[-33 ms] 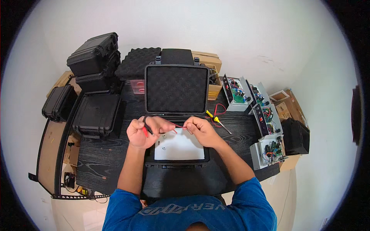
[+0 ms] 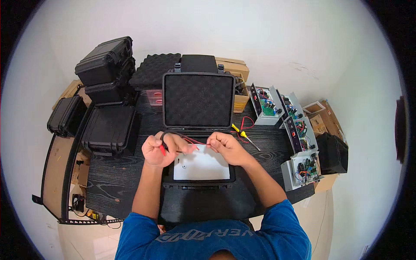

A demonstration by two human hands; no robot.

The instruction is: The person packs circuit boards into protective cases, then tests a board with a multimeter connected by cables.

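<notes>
Strung left to right at mid-frame near the white panel [image 2: 203,167], with thin red lead [image 2: 197,142] pinched in fingertips of the right hand [image 2: 227,150] and running toward the left hand [image 2: 155,157], curled round red plug [image 2: 162,150].

Above an open black hard-shell case [image 2: 199,74] with a foam-lined lid and a white panel [image 2: 203,170] in its base, a person's left hand [image 2: 160,149] holds red and black leads [image 2: 195,141], while the right hand [image 2: 224,148] pinches thin wire between thumb and fingers. To the right of the case lie a yellow-handled screwdriver [image 2: 244,134] and, farther out, open metal chassis [image 2: 287,175] with exposed circuit boards. Stacked closed black cases [image 2: 108,125] stand to its left on the dark wood-grain table [image 2: 119,184].
</notes>
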